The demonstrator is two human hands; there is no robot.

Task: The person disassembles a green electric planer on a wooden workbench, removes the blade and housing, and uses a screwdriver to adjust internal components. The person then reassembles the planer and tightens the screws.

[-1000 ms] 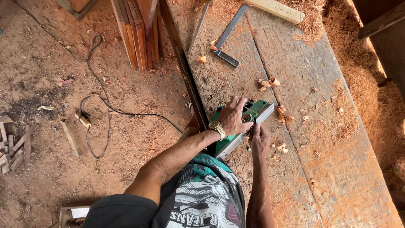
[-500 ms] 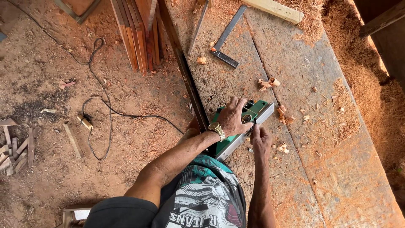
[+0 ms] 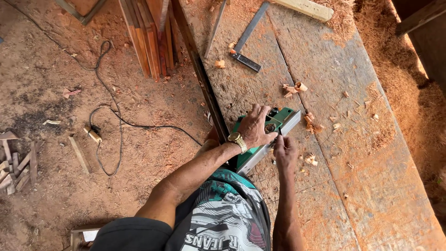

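Green planer (image 3: 267, 137) lies mid-frame on the bench (image 3: 334, 83). Left hand (image 3: 255, 128) grip closed over its top. Right hand (image 3: 284, 151) touches its lower edge; grip state cannot be told.

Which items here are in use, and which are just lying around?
In use:
- green planer, tipped on its side on the bench
- left hand gripping its body
- right hand at its base plate

Lying about:
- try square
- wood shavings
- batten
- stacked boards
- cable on the floor
- offcuts
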